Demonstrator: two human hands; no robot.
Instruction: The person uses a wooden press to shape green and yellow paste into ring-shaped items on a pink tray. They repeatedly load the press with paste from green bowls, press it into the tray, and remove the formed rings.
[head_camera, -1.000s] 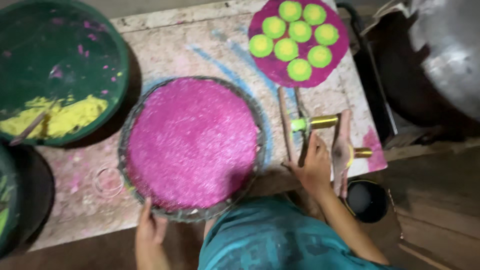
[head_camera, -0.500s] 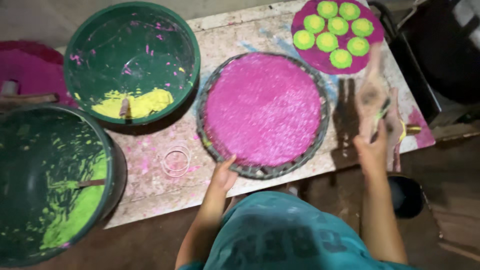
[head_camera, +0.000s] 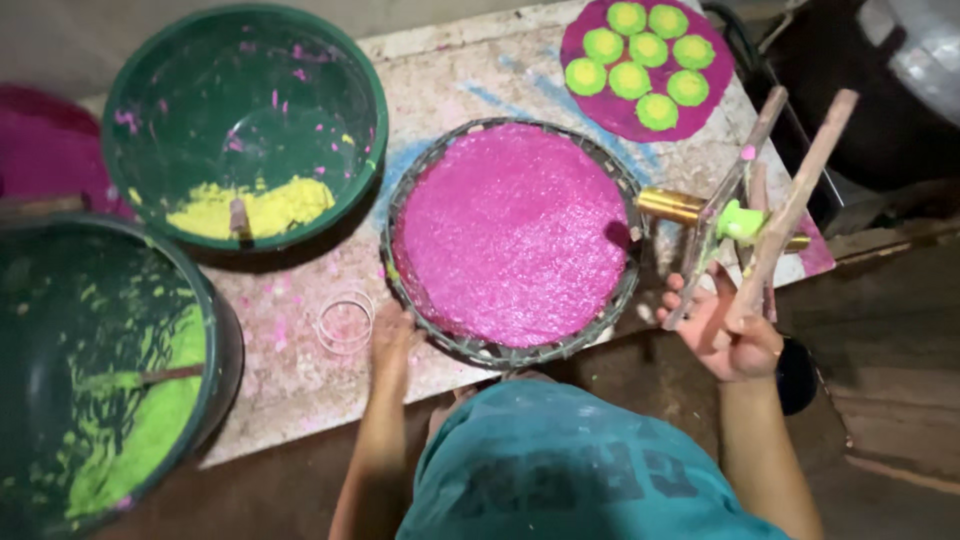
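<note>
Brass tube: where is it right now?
In the head view, the brass tube lies on the table's right side, between the pink-filled tray and the sticks in the right hand.

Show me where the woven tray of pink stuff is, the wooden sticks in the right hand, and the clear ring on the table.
woven tray (head_camera: 600, 315), head view, on its wicker rim at lower right.
wooden sticks (head_camera: 795, 205), head view, on the middle of the longer stick.
clear ring (head_camera: 325, 325), head view, on its left edge.

green bowl of yellow paste (head_camera: 245, 125), lime discs (head_camera: 630, 78), clear ring (head_camera: 345, 321)
</note>
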